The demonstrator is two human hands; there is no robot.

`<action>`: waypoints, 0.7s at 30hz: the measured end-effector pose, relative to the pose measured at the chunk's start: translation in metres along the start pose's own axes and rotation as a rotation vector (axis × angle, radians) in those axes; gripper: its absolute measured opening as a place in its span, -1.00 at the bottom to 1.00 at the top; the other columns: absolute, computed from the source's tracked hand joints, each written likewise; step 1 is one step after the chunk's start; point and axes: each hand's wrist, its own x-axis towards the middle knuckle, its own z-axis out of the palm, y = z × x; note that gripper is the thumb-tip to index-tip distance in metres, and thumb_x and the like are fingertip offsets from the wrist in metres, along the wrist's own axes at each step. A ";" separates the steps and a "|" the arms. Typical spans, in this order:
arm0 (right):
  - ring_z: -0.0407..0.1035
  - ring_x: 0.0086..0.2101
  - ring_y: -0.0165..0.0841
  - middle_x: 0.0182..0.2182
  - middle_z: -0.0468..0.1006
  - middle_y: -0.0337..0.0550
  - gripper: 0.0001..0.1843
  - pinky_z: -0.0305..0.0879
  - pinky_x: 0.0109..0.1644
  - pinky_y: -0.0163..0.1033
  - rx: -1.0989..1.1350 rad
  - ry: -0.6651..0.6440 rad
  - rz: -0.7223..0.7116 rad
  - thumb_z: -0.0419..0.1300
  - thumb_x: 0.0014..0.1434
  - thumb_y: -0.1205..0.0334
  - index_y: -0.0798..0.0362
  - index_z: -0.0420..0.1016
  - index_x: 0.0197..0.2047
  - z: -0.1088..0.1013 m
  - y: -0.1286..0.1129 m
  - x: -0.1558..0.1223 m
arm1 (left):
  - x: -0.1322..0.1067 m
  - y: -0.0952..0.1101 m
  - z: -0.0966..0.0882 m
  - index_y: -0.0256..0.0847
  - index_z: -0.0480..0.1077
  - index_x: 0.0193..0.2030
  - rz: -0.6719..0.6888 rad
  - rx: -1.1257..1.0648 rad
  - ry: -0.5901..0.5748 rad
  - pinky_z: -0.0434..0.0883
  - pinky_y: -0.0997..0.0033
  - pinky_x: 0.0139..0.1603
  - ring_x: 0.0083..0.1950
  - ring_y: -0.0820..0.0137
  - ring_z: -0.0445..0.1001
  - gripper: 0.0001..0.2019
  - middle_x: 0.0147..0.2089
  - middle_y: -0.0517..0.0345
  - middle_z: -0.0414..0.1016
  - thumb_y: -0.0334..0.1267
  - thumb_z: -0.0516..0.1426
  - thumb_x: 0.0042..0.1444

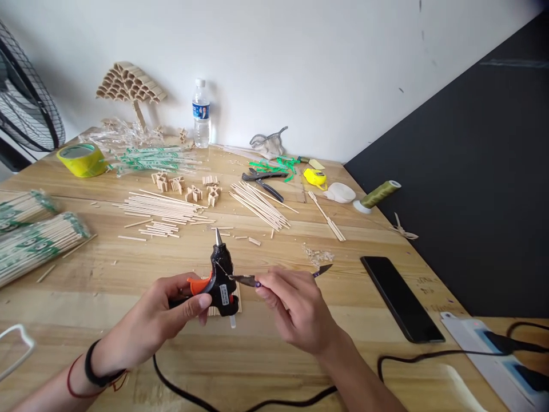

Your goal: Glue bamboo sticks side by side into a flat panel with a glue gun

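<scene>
My left hand point(165, 317) is closed round the handle of a black glue gun point(222, 280) with an orange trigger, its metal nozzle pointing up and away. My right hand point(291, 303) pinches a small pair of tweezers or scissors point(251, 280) with purple handles, the tip touching the side of the gun. Under the gun lies a small flat piece made of wooden sticks point(238, 306). The gun's black cord point(193, 395) runs along the table point(128, 286) toward me.
Loose wooden sticks point(163, 209) and a second bundle point(259, 206) lie beyond the gun. Packed stick bundles point(34, 240) sit at left, a black phone point(401, 297) and a power strip point(497, 355) at right. Yellow tape point(81, 159), a water bottle point(201, 114), pliers point(261, 180) and green thread point(377, 194) stand farther back.
</scene>
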 end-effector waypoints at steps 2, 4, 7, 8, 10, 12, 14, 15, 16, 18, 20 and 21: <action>0.32 -0.52 -0.38 -0.49 0.47 -0.23 -0.78 0.18 -0.39 -0.26 0.016 -0.019 -0.011 0.03 0.46 0.35 0.06 0.46 -0.20 -0.002 -0.001 0.000 | -0.001 0.000 -0.001 -0.27 0.54 -0.25 -0.023 0.019 -0.032 -0.09 0.49 -0.59 -0.53 0.55 0.01 -0.50 -0.43 0.20 0.30 0.19 0.12 0.34; 0.31 -0.51 -0.38 -0.48 0.49 -0.22 -0.77 0.19 -0.39 -0.26 0.032 -0.040 -0.018 0.04 0.46 0.34 0.07 0.49 -0.21 -0.003 -0.001 0.001 | -0.003 -0.001 -0.002 -0.26 0.60 -0.17 -0.034 0.029 -0.055 -0.06 0.48 -0.57 -0.52 0.52 0.05 -0.51 -0.44 0.21 0.28 0.18 0.13 0.34; 0.27 -0.52 -0.39 -0.50 0.45 -0.24 -0.76 0.17 -0.41 -0.27 0.040 -0.085 -0.016 0.06 0.45 0.33 0.07 0.50 -0.25 -0.006 0.000 0.001 | -0.005 -0.002 -0.003 -0.24 0.64 -0.09 -0.028 0.016 -0.067 -0.02 0.47 -0.53 -0.48 0.48 0.07 -0.52 -0.48 0.24 0.18 0.17 0.14 0.34; 0.24 -0.53 -0.40 -0.51 0.42 -0.25 -0.75 0.16 -0.42 -0.27 0.038 -0.098 -0.014 0.07 0.43 0.34 0.07 0.51 -0.26 -0.007 0.000 0.001 | -0.005 -0.003 -0.004 -0.24 0.65 -0.08 -0.026 0.010 -0.073 -0.01 0.47 -0.52 -0.47 0.48 0.07 -0.52 -0.49 0.25 0.15 0.16 0.14 0.34; 0.19 -0.55 -0.40 -0.54 0.37 -0.28 -0.75 0.12 -0.43 -0.26 0.035 -0.116 -0.013 0.07 0.41 0.35 0.07 0.51 -0.29 -0.009 0.001 0.001 | -0.005 -0.003 -0.004 -0.23 0.67 -0.07 -0.023 0.015 -0.082 -0.02 0.46 -0.51 -0.47 0.48 0.03 -0.53 -0.49 0.26 0.11 0.15 0.14 0.34; 0.16 -0.56 -0.41 -0.56 0.34 -0.30 -0.75 0.09 -0.44 -0.27 0.041 -0.129 -0.013 0.07 0.41 0.34 0.06 0.50 -0.30 -0.011 0.000 0.002 | -0.005 -0.001 -0.005 -0.20 0.69 -0.07 -0.014 0.038 -0.088 -0.04 0.45 -0.51 -0.48 0.49 -0.01 -0.54 -0.50 0.26 0.13 0.14 0.15 0.34; 0.14 -0.56 -0.41 -0.57 0.33 -0.31 -0.75 0.06 -0.45 -0.27 0.054 -0.131 -0.013 0.07 0.41 0.34 0.06 0.49 -0.31 -0.012 0.000 0.003 | -0.004 0.001 -0.004 -0.17 0.71 -0.07 0.001 0.063 -0.085 -0.04 0.45 -0.50 -0.48 0.49 0.01 -0.57 -0.49 0.23 0.23 0.13 0.17 0.32; 0.13 -0.57 -0.42 -0.57 0.33 -0.31 -0.74 0.05 -0.45 -0.27 0.058 -0.128 -0.012 0.07 0.40 0.34 0.05 0.49 -0.32 -0.013 0.000 0.003 | -0.004 0.003 -0.004 -0.15 0.72 -0.07 0.012 0.074 -0.078 -0.03 0.45 -0.49 -0.47 0.49 0.03 -0.58 -0.48 0.22 0.28 0.12 0.18 0.32; 0.13 -0.57 -0.42 -0.57 0.33 -0.31 -0.74 0.03 -0.46 -0.26 0.062 -0.123 -0.011 0.07 0.40 0.35 0.05 0.48 -0.33 -0.013 0.000 0.003 | -0.003 0.005 -0.003 -0.13 0.72 -0.06 0.021 0.083 -0.070 -0.01 0.45 -0.48 -0.46 0.48 0.06 -0.59 -0.47 0.21 0.33 0.11 0.18 0.31; 0.12 -0.58 -0.42 -0.58 0.34 -0.32 -0.74 0.02 -0.46 -0.25 0.067 -0.114 -0.012 0.08 0.39 0.36 0.06 0.47 -0.36 -0.013 0.000 0.004 | -0.003 0.008 -0.002 -0.11 0.73 -0.06 0.029 0.097 -0.055 0.03 0.45 -0.46 -0.45 0.47 0.10 -0.61 -0.47 0.20 0.37 0.10 0.19 0.30; 0.14 -0.59 -0.43 -0.58 0.35 -0.32 -0.74 0.03 -0.46 -0.25 0.065 -0.104 -0.014 0.08 0.39 0.36 0.06 0.48 -0.35 -0.014 0.000 0.004 | -0.003 0.009 -0.001 -0.09 0.73 -0.06 0.032 0.105 -0.039 0.09 0.45 -0.44 -0.45 0.45 0.16 -0.62 -0.46 0.19 0.42 0.10 0.20 0.30; 0.16 -0.59 -0.43 -0.57 0.37 -0.31 -0.74 0.05 -0.46 -0.25 0.064 -0.096 -0.013 0.08 0.39 0.35 0.06 0.49 -0.33 -0.014 0.000 0.003 | -0.004 0.010 -0.001 -0.08 0.73 -0.06 0.035 0.107 -0.029 0.13 0.45 -0.43 -0.44 0.43 0.21 -0.63 -0.44 0.18 0.46 0.10 0.20 0.30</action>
